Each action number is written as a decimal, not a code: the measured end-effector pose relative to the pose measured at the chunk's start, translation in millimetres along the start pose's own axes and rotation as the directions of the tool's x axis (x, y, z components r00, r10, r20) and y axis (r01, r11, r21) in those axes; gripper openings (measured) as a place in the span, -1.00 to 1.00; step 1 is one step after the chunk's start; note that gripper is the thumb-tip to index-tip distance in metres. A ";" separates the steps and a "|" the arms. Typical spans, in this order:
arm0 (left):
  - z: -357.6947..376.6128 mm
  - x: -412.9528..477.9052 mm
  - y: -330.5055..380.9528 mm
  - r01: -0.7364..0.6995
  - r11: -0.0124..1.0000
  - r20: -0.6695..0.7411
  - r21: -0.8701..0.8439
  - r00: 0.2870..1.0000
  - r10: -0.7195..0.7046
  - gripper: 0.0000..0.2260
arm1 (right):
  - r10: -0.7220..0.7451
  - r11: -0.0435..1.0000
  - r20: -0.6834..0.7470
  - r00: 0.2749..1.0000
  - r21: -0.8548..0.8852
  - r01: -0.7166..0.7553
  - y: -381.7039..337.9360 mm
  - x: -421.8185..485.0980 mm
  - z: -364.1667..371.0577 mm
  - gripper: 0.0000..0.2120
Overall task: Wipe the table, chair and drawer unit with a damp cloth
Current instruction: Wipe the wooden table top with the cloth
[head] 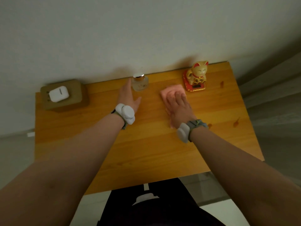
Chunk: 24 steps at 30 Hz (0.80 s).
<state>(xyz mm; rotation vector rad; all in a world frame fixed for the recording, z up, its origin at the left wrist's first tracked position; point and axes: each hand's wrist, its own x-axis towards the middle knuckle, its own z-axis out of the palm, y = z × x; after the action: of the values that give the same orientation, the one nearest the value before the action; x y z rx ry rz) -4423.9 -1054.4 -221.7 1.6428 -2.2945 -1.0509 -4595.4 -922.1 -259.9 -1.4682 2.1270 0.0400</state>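
Pale wall (146, 30) backs a wooden tabletop (146, 144), which is viewed from above. At the far left corner sits a brown box (73, 103) with a white earbud case (59, 95) lying on top of it. To its right, the left hand (130, 97) is stretched forward above the wood, fingers straight and together, thumb spread, gripping nothing; its fingertips reach just beside a clear glass perfume bottle (140, 83) with a silver cap, standing upright near the wall. Contact between fingertips and bottle cannot be confirmed. A white device on a strap (125, 114) is worn at that wrist. Further right, the pink cloth (171, 92) lies spread on the tabletop, near the back edge. The right hand (179, 106) rests palm down on it, fingers extended flat, covering its near half. A second white strapped device (183, 132) is on that wrist. Just beyond the cloth, at the right rear corner, a gold beckoning-cat figurine (197, 72) stands upright on a red base (189, 86). Dark knots mark the wood along the right side.
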 end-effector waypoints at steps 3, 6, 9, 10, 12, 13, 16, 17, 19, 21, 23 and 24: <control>15.1 -27.5 -10.8 0.089 0.995 -0.005 0.045 0.996 -0.089 -0.28 | -0.083 0.997 -0.022 0.996 -0.002 0.083 -20.5 -3.9 12.7 -0.29; 28.7 -51.4 -19.8 0.125 0.985 0.006 0.119 0.992 -0.127 -0.27 | -0.206 0.978 0.008 0.978 -0.040 0.206 -31.5 -24.2 30.5 -0.36; 37.1 -68.6 -26.0 0.036 0.971 0.079 0.235 0.995 -0.056 -0.33 | -0.265 0.963 0.043 0.963 -0.044 0.267 -15.8 -35.2 32.1 -0.38; 39.0 -75.1 -27.0 -0.009 0.966 0.112 0.259 0.993 -0.020 -0.35 | -0.260 0.963 0.061 0.964 -0.056 0.264 -7.3 -38.0 29.1 -0.29; 42.9 -84.2 -28.1 -0.080 0.951 0.162 0.299 0.986 0.032 -0.38 | -0.200 0.973 0.104 0.974 -0.091 0.210 12.7 -36.2 19.5 -0.03; 44.8 -89.4 -28.9 -0.114 0.941 0.180 0.317 0.982 0.058 -0.39 | -0.154 0.977 0.116 0.981 -0.128 0.169 22.5 -35.3 15.9 0.04; 48.5 -105.1 -33.0 -0.190 0.915 0.249 0.357 0.963 0.103 -0.39 | -0.048 0.968 0.164 0.985 -0.235 0.086 36.7 -34.7 13.4 0.00; 49.0 -110.7 -35.7 -0.213 0.906 0.272 0.367 0.955 0.115 -0.39 | -0.027 0.974 0.162 0.986 -0.216 0.062 33.9 -36.3 16.0 -0.10; 49.3 -121.6 -41.7 -0.242 0.889 0.302 0.388 0.945 0.125 -0.39 | -0.037 0.986 0.105 0.994 -0.159 0.053 17.8 -42.3 24.6 -0.34; 49.3 -136.3 -48.9 -0.257 0.876 0.307 0.407 0.942 0.134 -0.38 | -0.062 0.990 0.054 0.997 -0.120 0.069 -6.9 -57.4 39.2 -0.45; 49.8 -150.8 -56.6 -0.282 0.865 0.307 0.416 0.938 0.158 -0.38 | -0.085 0.995 0.005 0.996 -0.059 0.085 -31.0 -80.0 57.9 -0.47; 50.0 -157.3 -60.5 -0.301 0.856 0.306 0.420 0.935 0.178 -0.38 | -0.104 0.994 -0.012 0.995 -0.031 0.103 -40.0 -92.6 66.0 -0.48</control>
<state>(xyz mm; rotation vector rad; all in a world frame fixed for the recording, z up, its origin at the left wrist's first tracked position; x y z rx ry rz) -4337.7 -904.1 -251.4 1.3463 -3.0184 -0.7306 -4509.5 -837.5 -263.1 -1.5984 2.0660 0.0248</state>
